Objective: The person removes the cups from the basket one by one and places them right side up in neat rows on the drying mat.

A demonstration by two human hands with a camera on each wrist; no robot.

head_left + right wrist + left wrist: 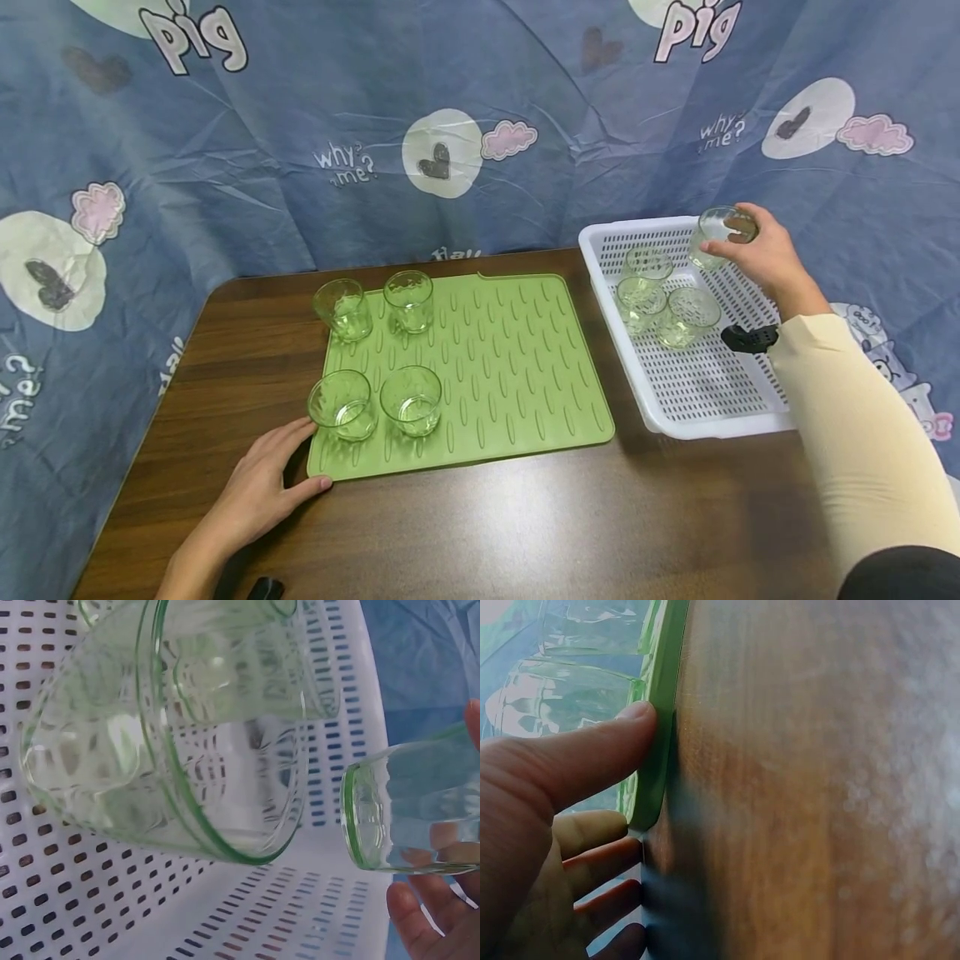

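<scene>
My right hand (768, 258) grips a clear glass (705, 246) near its rim, over the far right part of a white perforated basket (652, 417). In the right wrist view, fingers and thumb are around the held glass (412, 806), its thick base toward the basket. Three more glasses stand close together in the basket, the nearest being a greenish glass (687, 317). My left hand (258, 492) rests at the front left corner of a green drying mat (510, 375), its thumb on the mat's edge (660, 750) and its fingers extended along the left side.
Several glasses stand in two rows at the mat's left end, including a front glass (411, 404) and a tilted back glass (345, 312) at the edge. The dark wooden table (525, 533) lies beneath, with a blue patterned cloth (300, 125) hanging behind.
</scene>
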